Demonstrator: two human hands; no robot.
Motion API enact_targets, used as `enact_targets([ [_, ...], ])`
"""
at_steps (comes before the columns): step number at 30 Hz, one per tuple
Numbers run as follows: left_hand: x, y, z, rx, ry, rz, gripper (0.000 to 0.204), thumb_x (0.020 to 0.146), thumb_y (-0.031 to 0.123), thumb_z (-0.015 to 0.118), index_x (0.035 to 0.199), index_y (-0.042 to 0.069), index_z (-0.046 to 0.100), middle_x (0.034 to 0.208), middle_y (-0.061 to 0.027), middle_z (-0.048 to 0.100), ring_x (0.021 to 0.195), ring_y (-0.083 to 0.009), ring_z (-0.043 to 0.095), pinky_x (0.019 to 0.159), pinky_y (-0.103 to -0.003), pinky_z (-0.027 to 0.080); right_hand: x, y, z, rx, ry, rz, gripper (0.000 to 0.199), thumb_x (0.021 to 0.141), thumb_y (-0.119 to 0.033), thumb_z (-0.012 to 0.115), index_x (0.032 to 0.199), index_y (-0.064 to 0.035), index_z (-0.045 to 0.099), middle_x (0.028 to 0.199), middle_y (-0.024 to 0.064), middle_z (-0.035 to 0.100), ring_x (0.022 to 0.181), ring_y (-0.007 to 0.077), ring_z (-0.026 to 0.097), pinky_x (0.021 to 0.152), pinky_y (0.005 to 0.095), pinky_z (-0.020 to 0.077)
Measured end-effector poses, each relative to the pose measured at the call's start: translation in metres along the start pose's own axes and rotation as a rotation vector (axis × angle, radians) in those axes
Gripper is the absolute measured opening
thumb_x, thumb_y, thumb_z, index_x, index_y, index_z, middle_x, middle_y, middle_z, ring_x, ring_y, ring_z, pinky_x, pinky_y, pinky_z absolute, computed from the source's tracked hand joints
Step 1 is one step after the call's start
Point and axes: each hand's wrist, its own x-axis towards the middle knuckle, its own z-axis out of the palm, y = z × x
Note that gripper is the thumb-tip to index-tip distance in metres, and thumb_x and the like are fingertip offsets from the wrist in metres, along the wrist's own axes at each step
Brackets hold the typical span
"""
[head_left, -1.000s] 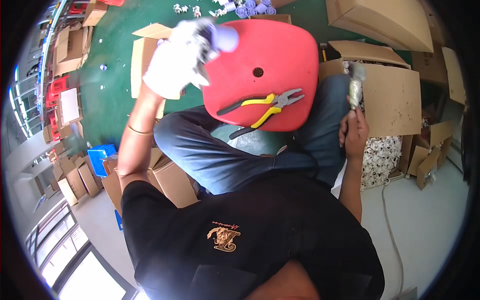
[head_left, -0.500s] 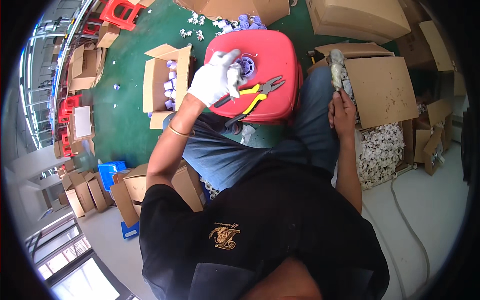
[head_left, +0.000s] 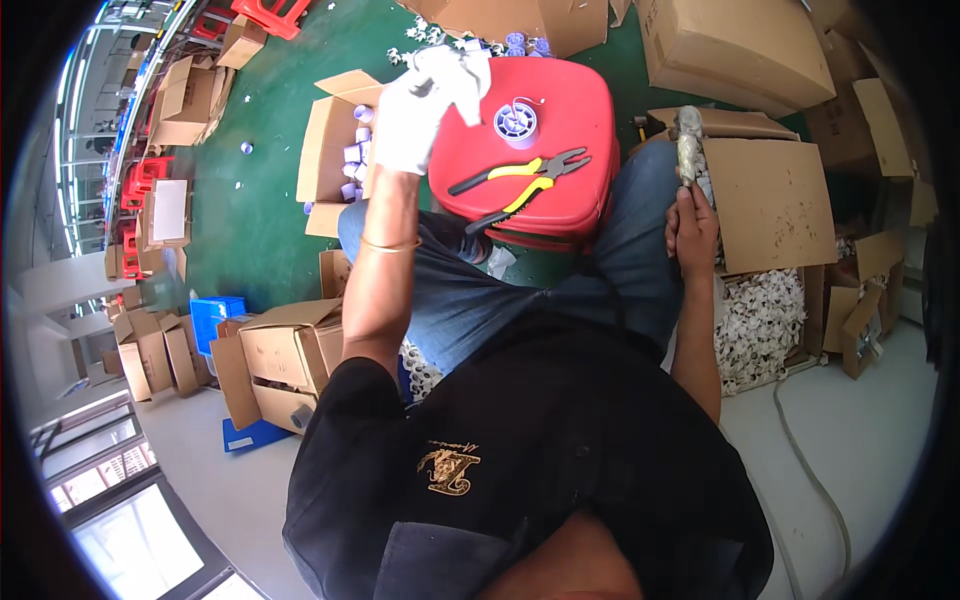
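My left hand, in a white glove, is raised over the far left edge of a red plastic stool. Its fingers are bunched and blurred, so I cannot tell whether they hold anything. On the stool stands a lilac spool-like part with a spoked top and a thin pale strand. Nearer me lie pliers with yellow and black handles, jaws parted. My bare right hand, beside my right knee, is closed around the lower end of a stick-like tool with a pale wrapping and rounded grey top.
A carton holding several lilac parts stands left of the stool. White scraps and lilac pieces lie on the green floor beyond it. At right, a carton stands by a heap of small white pieces.
My left hand has moved left and away from me, off the lilac part, which now stands uncovered. The right hand keeps its grip on the stick-like tool. The whole view has shifted slightly.
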Motion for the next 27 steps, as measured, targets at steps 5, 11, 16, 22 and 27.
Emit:
enact_targets([
  [5, 0.003, -0.024, 0.022, 0.130, 0.051, 0.195, 0.011, 0.086, -0.002, 0.062, 0.096, -0.002, 0.066, 0.095, -0.0096, 0.071, 0.080, -0.0168, 0.065, 0.076, -0.025, 0.053, 0.000, 0.000, -0.001, -0.034, 0.011, -0.003, 0.037, 0.103, -0.022, 0.043, 0.135, -0.0083, 0.053, 0.060, -0.0036, 0.042, 0.039, 0.0035, 0.029, 0.035, 0.0195, 0.0239],
  [11, -0.003, -0.028, 0.033, -0.058, -0.036, 0.172, 0.016, 0.084, -0.005, 0.062, 0.098, -0.002, 0.066, 0.095, -0.0088, 0.071, 0.081, -0.0152, 0.063, 0.076, -0.024, 0.052, -0.001, -0.001, -0.003, -0.038, 0.015, 0.007, 0.037, 0.103, -0.022, 0.043, 0.136, -0.0086, 0.053, 0.060, -0.0038, 0.042, 0.040, 0.0032, 0.030, 0.036, 0.0193, 0.0241],
  [16, -0.004, -0.031, 0.035, -0.060, -0.075, 0.175, 0.017, 0.083, -0.006, 0.062, 0.099, -0.001, 0.066, 0.095, -0.0097, 0.071, 0.082, -0.0150, 0.063, 0.076, -0.024, 0.051, -0.001, -0.001, -0.003, -0.047, 0.015, 0.003, 0.037, 0.103, -0.022, 0.044, 0.136, -0.0088, 0.053, 0.060, -0.0039, 0.042, 0.040, 0.0031, 0.030, 0.036, 0.0192, 0.0243],
  [22, -0.004, -0.033, 0.032, 0.050, -0.037, 0.169, 0.018, 0.084, -0.007, 0.062, 0.100, -0.001, 0.065, 0.097, -0.0106, 0.070, 0.085, -0.0150, 0.064, 0.077, -0.024, 0.052, -0.001, -0.001, -0.002, -0.055, 0.023, 0.012, 0.036, 0.103, -0.022, 0.044, 0.134, -0.0083, 0.054, 0.060, -0.0039, 0.042, 0.040, 0.0033, 0.030, 0.036, 0.0194, 0.0244],
  [27, -0.003, -0.035, 0.028, 0.050, -0.060, 0.172, 0.019, 0.084, -0.006, 0.062, 0.103, -0.001, 0.064, 0.099, -0.0113, 0.070, 0.087, -0.0156, 0.065, 0.078, -0.024, 0.052, -0.001, -0.002, -0.002, -0.053, 0.030, 0.021, 0.035, 0.102, -0.023, 0.045, 0.133, -0.0082, 0.054, 0.060, -0.0037, 0.043, 0.040, 0.0035, 0.030, 0.036, 0.0196, 0.0246],
])
